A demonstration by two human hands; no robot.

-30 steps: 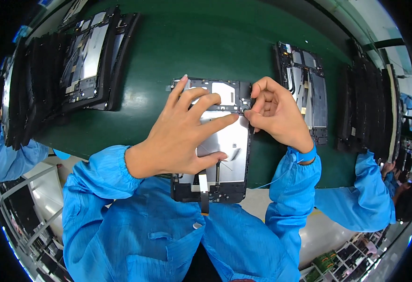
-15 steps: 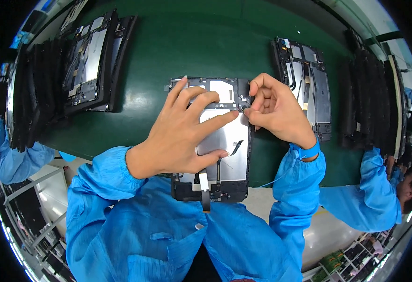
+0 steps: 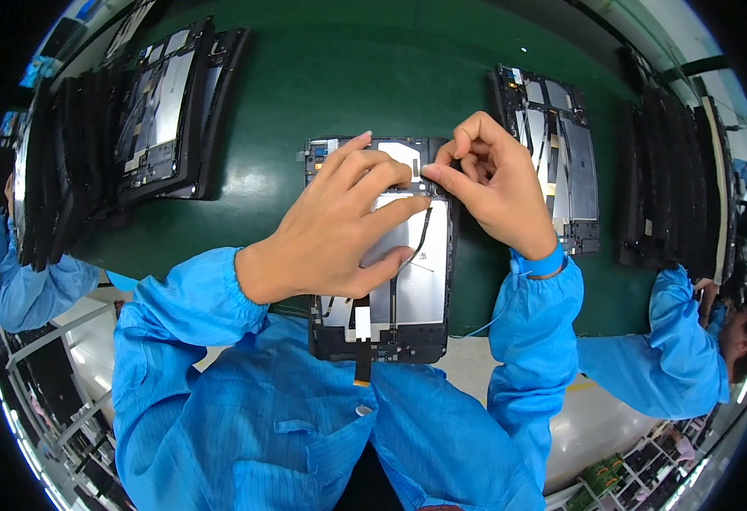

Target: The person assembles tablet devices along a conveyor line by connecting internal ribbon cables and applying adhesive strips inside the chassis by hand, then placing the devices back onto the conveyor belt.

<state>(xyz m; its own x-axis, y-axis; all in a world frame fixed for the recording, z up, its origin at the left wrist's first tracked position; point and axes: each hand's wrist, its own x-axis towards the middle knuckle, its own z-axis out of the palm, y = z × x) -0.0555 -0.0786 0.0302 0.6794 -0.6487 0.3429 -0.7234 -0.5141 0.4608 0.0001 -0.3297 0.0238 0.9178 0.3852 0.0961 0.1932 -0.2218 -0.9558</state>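
An opened tablet, with a silver plate and black frame, lies in front of me, its lower end beside my blue smock. Across its upper left part spreads my left hand, palm down, fingers apart. Its index fingertip touches near the upper end of a thin black cable, and the thumb rests on the plate. My right hand is curled in a pinch at the tablet's upper right corner; whatever is between those fingertips is too small or hidden. A flat ribbon cable hangs past the tablet's lower edge.
Stacked opened tablets stand at the left of the green table. Another opened tablet lies to the right, beside a row of upright black panels. Co-workers' blue sleeves show at both sides.
My right hand has moved up and left along the tablet's corner. The thin black cable now runs straighter, up toward my left index finger. The ribbon cable's tail has swung slightly left.
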